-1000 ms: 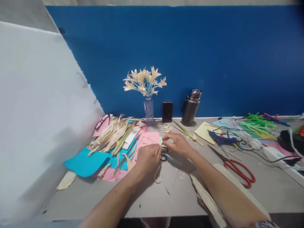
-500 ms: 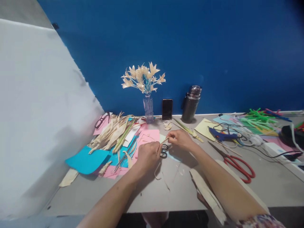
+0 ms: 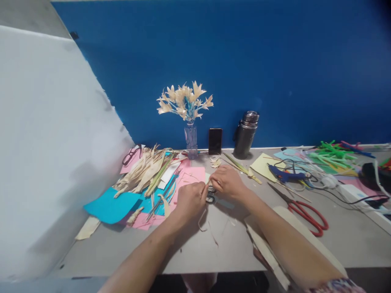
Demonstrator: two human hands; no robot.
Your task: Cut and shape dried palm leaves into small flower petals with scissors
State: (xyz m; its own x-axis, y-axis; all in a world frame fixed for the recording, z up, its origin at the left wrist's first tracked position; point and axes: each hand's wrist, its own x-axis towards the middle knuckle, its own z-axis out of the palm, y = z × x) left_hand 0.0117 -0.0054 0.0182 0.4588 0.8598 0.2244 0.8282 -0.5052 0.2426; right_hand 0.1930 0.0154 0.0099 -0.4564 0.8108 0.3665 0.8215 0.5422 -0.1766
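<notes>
My left hand (image 3: 192, 198) is closed in a pinch on a narrow strip of dried corn husk (image 3: 200, 225), whose loose end curls down below the fingers. My right hand (image 3: 226, 181) meets it fingertip to fingertip, its fingers pinched on the same strip; the gripped part is mostly hidden. Just behind and below the fingers lie small scissors with dark handles (image 3: 210, 199), partly covered by the hands. Thin husk shreds (image 3: 213, 235) are scattered on the table close by.
Dried husks (image 3: 140, 167) lie heaped on coloured paper at left. A vase of husk flowers (image 3: 191, 140), a phone (image 3: 215, 141) and a flask (image 3: 246, 136) stand along the wall. Red-handled scissors (image 3: 308, 215), a blue glue gun (image 3: 284, 174) and cables are at right.
My right hand has moved left and closed in on my left hand, so the stretch of husk strip between them is shorter. My left hand has barely moved.
</notes>
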